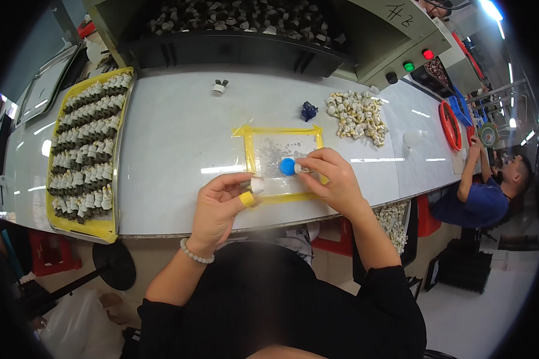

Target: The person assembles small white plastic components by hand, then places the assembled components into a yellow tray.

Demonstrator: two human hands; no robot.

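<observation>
While both hands work just above a white tabletop (167,131), well clear of each other's fingers but near one another, the left hand (221,203) pinches a small white piece (257,185) between thumb and fingertips, beside the lower left part of a rectangle of yellow tape (248,152) stuck to the surface, and the right hand (338,182) has thumb and forefinger closed on a small pale piece (304,169), partly hidden by those fingers, at the right edge of a round blue dish (287,167) that sits inside the taped rectangle; whether that piece touches the dish I cannot tell. A yellow wrap (247,199) circles the left thumb, and a bracelet of pale beads (196,254) lies round the left wrist. Beyond the tape, a crumpled dark blue lump (309,111) rests near a loose heap of white and yellowish pieces (358,116), while a single white piece with two dark prongs (219,89) stands farther to the left. At the table's left end, a yellow tray (96,227) carries rows of white-and-grey pieces set closely side by side. Across the back, a black bin (233,54) is filled with dark and white pieces, next to a panel with a red light (428,54) and a green one (408,66). Off to the right, a co-worker in a blue top (473,200) sits near a red tray (444,128)
</observation>
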